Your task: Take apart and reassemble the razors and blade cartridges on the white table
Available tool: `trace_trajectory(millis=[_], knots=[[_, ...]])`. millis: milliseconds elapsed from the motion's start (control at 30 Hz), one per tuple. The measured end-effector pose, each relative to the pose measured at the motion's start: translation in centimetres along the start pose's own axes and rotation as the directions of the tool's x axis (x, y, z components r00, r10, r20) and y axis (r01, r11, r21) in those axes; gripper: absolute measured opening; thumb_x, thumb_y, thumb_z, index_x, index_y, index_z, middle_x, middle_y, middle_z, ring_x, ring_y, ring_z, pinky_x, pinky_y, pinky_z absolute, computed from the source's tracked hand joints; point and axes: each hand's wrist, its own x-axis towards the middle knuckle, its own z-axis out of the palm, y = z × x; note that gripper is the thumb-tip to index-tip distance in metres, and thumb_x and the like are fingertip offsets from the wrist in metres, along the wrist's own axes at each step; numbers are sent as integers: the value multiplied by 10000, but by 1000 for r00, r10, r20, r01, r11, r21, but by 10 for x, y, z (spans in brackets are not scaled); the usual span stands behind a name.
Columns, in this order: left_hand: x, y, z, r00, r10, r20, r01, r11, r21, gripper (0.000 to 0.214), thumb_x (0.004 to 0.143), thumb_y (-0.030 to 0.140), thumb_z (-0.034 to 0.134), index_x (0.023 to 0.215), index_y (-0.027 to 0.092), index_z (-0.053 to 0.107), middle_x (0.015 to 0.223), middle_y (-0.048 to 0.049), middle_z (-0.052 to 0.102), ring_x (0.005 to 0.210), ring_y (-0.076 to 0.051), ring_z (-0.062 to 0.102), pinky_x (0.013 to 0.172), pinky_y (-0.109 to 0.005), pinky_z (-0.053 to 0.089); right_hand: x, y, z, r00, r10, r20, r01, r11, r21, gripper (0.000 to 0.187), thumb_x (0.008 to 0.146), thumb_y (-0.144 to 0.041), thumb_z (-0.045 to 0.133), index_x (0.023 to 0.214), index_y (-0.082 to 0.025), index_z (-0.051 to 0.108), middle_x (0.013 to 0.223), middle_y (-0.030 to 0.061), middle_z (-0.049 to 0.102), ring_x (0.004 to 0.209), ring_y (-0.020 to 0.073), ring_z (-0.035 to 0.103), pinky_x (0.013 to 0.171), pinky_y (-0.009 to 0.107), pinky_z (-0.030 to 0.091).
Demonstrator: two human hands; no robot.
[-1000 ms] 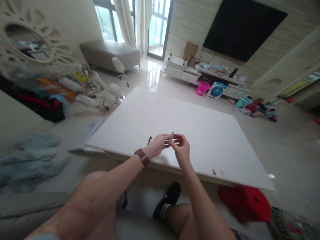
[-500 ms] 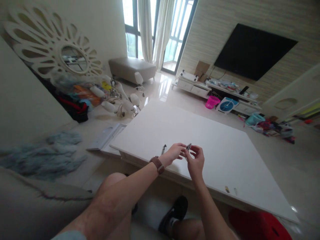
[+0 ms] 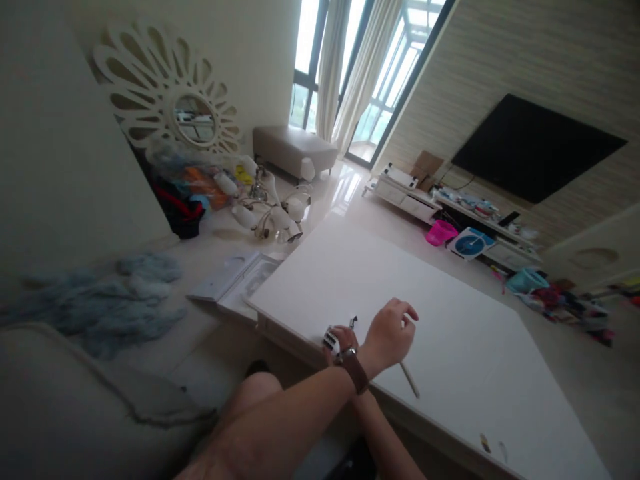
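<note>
My left hand [image 3: 393, 332], with a brown-strapped watch [image 3: 354, 370] on its wrist, is over the white table [image 3: 465, 353]. Its fingers are loosely curled and apart, with nothing visible between them. Under my left wrist my right arm crosses, and my right hand [image 3: 345, 338] is at the table's near edge. It is closed round a small white-and-black object [image 3: 330, 340] with dark slots, partly hidden by the fingers. Beside that hand lies a small dark metal piece [image 3: 353, 323]. A thin greyish stick [image 3: 411, 381] lies just below my left hand.
Two small items, one yellow-and-dark [image 3: 485, 443] and one pale [image 3: 503, 452], lie near the table's front edge. An opened white box [image 3: 245, 283] is left of the table. A chandelier [image 3: 273, 207] rests on the floor beyond. A grey sofa [image 3: 95, 393] is at my left.
My hands were together over a small object; now they are apart. My right hand has moved left beneath my left wrist, the left one to the right. The view has shifted, and the stick shows.
</note>
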Motion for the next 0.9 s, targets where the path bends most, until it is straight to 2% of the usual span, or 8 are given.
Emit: trace_trajectory(millis=[100,200,367,500,667,833,867,900], knots=[[0,0,-3,999,-19,34,19,1000,0,231,772,107,463,866,205,649,944,-47,615,799,-149,579,813,-286,475,37,-33,41,981,-157,117,162,986,-32,346,741,-148,677,1084,-194,663,1098,93,665,1029,248,597,927,392,488],[3,-1,-8,997,-60,58,60,998,3,222,795,147,474,893,210,663,977,-61,624,798,-159,588,786,-298,487,77,-50,74,962,-211,171,223,973,-56,327,786,-168,659,1107,-207,611,1069,92,637,1011,248,572,910,394,474],[11,-3,-17,990,-122,72,119,992,40,237,836,205,473,961,223,674,1013,-76,634,840,-182,596,822,-332,492,123,-39,118,959,-180,220,198,978,-65,310,779,-164,652,1081,-198,591,1056,85,626,1025,239,545,921,380,451],[17,-9,-24,986,-148,71,144,988,58,236,852,231,470,976,226,670,1037,-77,629,851,-181,596,851,-330,495,131,-31,131,944,-175,278,196,979,-50,319,785,-173,665,1094,-197,590,1074,81,636,1033,236,551,938,387,449],[18,-12,-24,988,-138,68,131,987,95,256,858,256,455,998,213,666,1065,-79,620,875,-188,604,850,-331,499,100,-33,98,931,-248,269,243,969,55,337,847,-209,603,1184,-214,587,1211,109,611,1156,257,539,1015,439,439],[9,-9,-17,974,-159,161,127,973,194,332,874,290,441,1113,196,650,1138,-112,632,957,-234,621,890,-372,493,31,-23,27,866,-253,432,214,967,137,295,713,-171,606,968,-281,704,1131,78,669,1054,287,626,907,451,532],[6,-9,-14,971,-160,176,121,969,217,350,874,291,441,1141,189,643,1151,-121,634,963,-241,625,889,-379,494,17,-23,9,862,-226,454,176,973,150,261,715,-190,614,911,-327,720,1098,54,687,1004,281,654,867,436,552],[3,-9,-11,968,-161,190,112,964,241,364,874,295,444,1161,183,638,1161,-130,637,966,-248,630,883,-385,496,5,-24,-11,901,-173,397,124,981,147,226,714,-209,625,844,-364,727,1010,41,708,920,277,679,827,423,566]])
